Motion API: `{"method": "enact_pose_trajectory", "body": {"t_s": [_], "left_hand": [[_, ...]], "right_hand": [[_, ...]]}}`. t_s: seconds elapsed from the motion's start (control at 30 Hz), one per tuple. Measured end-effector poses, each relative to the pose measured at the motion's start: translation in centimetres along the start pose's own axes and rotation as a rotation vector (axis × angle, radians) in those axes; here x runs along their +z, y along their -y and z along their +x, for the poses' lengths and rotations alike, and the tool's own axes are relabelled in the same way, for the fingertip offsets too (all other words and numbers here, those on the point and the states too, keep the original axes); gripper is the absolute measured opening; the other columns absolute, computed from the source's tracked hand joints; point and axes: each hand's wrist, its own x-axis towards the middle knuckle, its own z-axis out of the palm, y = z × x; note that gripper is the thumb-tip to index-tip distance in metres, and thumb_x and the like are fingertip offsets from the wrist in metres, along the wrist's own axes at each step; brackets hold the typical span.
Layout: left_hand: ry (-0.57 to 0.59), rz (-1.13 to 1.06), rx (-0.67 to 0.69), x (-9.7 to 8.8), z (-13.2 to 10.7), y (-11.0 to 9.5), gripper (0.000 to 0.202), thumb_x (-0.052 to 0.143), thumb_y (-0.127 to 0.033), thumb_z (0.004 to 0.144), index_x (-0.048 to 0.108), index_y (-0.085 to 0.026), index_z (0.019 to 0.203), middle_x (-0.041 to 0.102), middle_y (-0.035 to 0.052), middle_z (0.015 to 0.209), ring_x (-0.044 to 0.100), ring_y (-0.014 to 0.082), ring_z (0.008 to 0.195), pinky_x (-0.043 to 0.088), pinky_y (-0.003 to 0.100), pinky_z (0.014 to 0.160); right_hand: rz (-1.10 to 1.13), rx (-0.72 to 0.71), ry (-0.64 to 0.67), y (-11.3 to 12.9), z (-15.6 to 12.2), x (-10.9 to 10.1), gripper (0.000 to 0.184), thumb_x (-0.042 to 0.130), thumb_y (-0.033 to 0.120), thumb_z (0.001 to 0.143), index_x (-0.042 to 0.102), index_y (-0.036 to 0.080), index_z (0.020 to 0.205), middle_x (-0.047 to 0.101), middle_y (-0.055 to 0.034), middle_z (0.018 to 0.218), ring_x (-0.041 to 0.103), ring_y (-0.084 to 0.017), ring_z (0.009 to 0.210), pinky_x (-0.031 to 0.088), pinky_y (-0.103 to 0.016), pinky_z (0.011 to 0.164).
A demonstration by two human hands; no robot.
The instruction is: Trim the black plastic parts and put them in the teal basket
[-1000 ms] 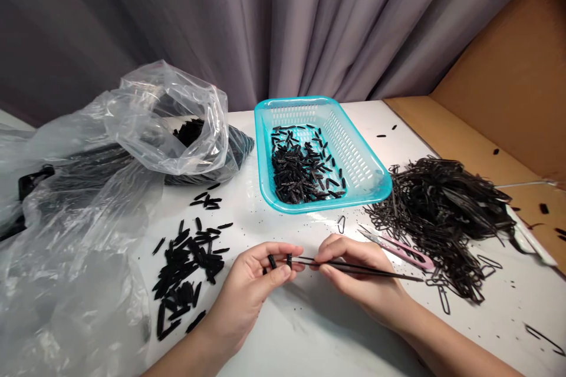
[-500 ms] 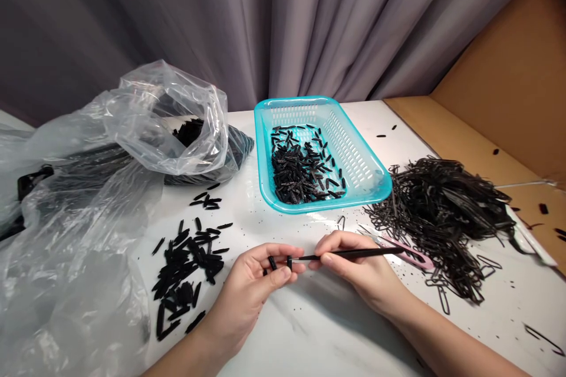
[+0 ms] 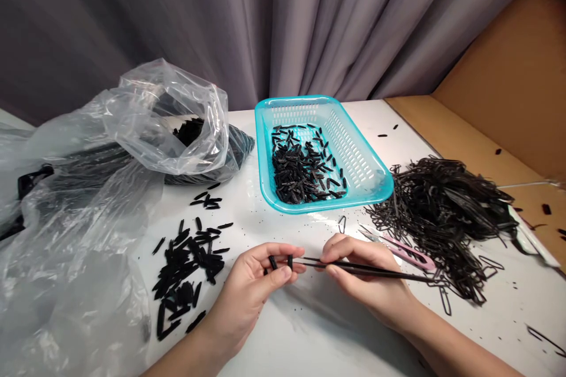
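Note:
My left hand (image 3: 256,285) is closed, pinching small black plastic pieces (image 3: 279,261) between thumb and fingertips. My right hand (image 3: 369,280) is closed on a long thin black hairpin (image 3: 375,271), its tip meeting the pieces in my left hand. Both hands hover just above the white table (image 3: 309,330), near its front. A loose heap of small black pieces (image 3: 186,265) lies left of my left hand. A tangle of black hairpins (image 3: 446,212) lies to the right of my right hand.
A turquoise basket (image 3: 369,174) holding several black pieces stands behind my hands. Clear plastic bags (image 3: 88,206) with dark contents fill the left side. Pink-handled snips (image 3: 400,247) lie by the hairpin tangle. Brown cardboard (image 3: 499,106) stands at the right. A grey curtain hangs behind.
The hairpin in my right hand tipped up half a second ago and has dropped back level, with its far end lower again. My left hand stayed where it was.

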Motion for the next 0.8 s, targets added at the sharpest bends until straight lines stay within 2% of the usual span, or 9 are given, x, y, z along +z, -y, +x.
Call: {"method": "enact_pose_trajectory", "body": {"t_s": [0.17, 0.47, 0.8], "left_hand": [[-0.007, 0.006, -0.004, 0.08, 0.04, -0.04, 0.017, 0.064, -0.012, 0.076, 0.068, -0.017, 0.091, 0.067, 0.0016, 0.089, 0.061, 0.0117, 0.083, 0.045, 0.020, 0.078], [0.006, 0.027, 0.010, -0.06, 0.10, 0.21, 0.019, 0.064, -0.013, 0.075, 0.067, -0.018, 0.093, 0.067, 0.0031, 0.094, 0.059, 0.0138, 0.086, 0.044, 0.024, 0.082], [0.010, -0.004, -0.010, -0.09, 0.02, 0.11, 0.017, 0.066, -0.013, 0.075, 0.068, -0.019, 0.091, 0.067, 0.0034, 0.095, 0.061, 0.0135, 0.087, 0.044, 0.021, 0.079]], "right_hand": [[-0.054, -0.044, 0.040, 0.11, -0.08, 0.05, 0.013, 0.057, 0.011, 0.078, 0.061, 0.020, 0.085, 0.060, -0.0002, 0.076, 0.056, -0.011, 0.069, 0.043, -0.023, 0.063], [-0.062, -0.035, 0.036, 0.02, 0.17, 0.23, 0.011, 0.057, 0.011, 0.078, 0.061, 0.019, 0.083, 0.059, -0.0004, 0.074, 0.055, -0.011, 0.067, 0.042, -0.023, 0.061], [0.159, 0.170, 0.013, -0.25, 0.41, 0.37, 0.003, 0.059, 0.020, 0.081, 0.061, 0.018, 0.080, 0.066, -0.0027, 0.075, 0.063, -0.013, 0.071, 0.049, -0.023, 0.063]]}}
